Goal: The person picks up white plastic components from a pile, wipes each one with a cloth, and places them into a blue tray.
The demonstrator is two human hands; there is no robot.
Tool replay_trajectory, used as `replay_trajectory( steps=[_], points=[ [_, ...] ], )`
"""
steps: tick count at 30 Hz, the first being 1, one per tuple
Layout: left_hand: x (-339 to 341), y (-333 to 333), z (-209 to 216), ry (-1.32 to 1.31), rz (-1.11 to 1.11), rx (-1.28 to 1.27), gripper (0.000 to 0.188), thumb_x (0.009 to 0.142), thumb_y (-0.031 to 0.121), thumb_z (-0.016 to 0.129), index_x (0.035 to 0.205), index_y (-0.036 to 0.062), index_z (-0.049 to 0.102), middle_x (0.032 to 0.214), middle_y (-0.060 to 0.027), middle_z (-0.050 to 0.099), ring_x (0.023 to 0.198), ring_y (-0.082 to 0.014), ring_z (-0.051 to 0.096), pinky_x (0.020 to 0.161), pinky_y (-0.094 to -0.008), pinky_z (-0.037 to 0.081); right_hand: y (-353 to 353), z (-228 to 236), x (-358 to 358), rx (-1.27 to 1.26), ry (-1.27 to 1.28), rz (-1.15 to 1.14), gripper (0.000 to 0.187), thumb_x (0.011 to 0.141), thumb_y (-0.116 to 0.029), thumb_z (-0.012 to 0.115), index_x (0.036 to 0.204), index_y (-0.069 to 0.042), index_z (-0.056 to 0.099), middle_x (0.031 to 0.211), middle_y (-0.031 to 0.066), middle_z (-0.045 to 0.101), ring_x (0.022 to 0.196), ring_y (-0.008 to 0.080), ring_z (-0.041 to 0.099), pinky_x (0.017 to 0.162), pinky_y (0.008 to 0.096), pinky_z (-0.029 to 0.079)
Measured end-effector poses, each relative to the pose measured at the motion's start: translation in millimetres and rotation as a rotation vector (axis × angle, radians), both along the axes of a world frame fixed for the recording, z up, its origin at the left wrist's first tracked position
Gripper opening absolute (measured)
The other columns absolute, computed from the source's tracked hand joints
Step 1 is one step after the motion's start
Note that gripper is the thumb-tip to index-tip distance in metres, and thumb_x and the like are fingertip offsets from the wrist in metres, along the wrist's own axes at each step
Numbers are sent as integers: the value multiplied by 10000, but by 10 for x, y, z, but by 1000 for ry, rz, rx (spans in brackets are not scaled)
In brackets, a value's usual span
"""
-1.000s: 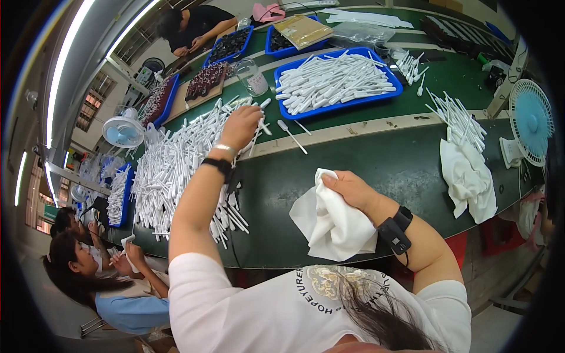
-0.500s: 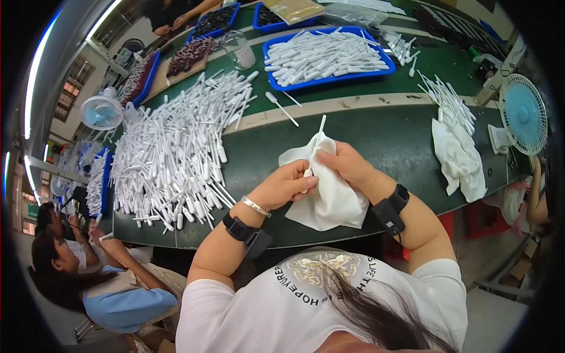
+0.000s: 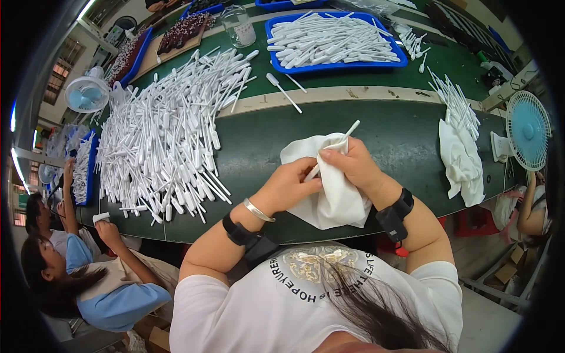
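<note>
Where soft white cloth (image 3: 336,191) bunches, both hands' fingers (image 3: 329,157) pinch a slim (apparently plastic) pipette (image 3: 351,128).

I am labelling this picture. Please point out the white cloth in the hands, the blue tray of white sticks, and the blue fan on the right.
white cloth (image 3: 338,197), head view, on its hanging fold.
blue tray (image 3: 272,48), head view, on its left rim.
blue fan (image 3: 528,130), head view, on its round grille.

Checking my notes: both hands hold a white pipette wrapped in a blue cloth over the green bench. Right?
Not quite: the cloth is white, not blue, as the head view shows. The left hand and right hand do hold a white pipette in it over the green bench.
</note>
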State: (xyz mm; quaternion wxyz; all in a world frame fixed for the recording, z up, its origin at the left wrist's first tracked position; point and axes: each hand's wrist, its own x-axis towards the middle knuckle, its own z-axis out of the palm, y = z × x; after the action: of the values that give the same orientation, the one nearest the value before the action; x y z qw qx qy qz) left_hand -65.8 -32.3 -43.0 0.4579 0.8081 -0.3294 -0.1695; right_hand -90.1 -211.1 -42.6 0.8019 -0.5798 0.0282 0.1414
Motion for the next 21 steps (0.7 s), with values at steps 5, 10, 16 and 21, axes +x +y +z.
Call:
replay_trajectory(
  steps=[5, 10, 16, 21],
  points=[
    [207, 179, -12, 1114, -144, -309, 161, 826, 186, 565, 863, 30, 569, 781, -43, 600, 635, -80, 561, 512, -190, 424, -103, 38, 47, 152, -28, 227, 225, 775, -144, 616, 961, -39, 544, 881, 36, 578, 791, 112, 553, 708, 252, 442],
    [161, 170, 6, 1130, -230, -255, 139, 825, 171, 566, 841, 34, 551, 739, -52, 596, 562, -89, 549, 496, -188, 430, -154, 8, 34, 118, -71, 366, 283, 763, -140, 628, 1005, -40, 523, 940, 43, 565, 865, 118, 536, 755, 254, 430],
    [166, 217, -44, 1117, -45, -499, 121, 821, 155, 570, 819, 39, 533, 713, -60, 590, 539, -97, 543, 491, -188, 437, -132, -16, 92, 79, -36, 86, 369, 736, -198, 663, 1033, -34, 517, 978, 51, 554, 886, 121, 529, 776, 234, 422],
    [196, 176, -80, 1112, 107, -582, 86, 817, 120, 557, 812, 37, 536, 693, -75, 580, 547, -119, 543, 496, -208, 438, -170, -62, 154, -263, -246, -159, 383, 724, -244, 674, 1005, -34, 520, 924, 27, 558, 824, 93, 529, 703, 221, 430]
  ],
)
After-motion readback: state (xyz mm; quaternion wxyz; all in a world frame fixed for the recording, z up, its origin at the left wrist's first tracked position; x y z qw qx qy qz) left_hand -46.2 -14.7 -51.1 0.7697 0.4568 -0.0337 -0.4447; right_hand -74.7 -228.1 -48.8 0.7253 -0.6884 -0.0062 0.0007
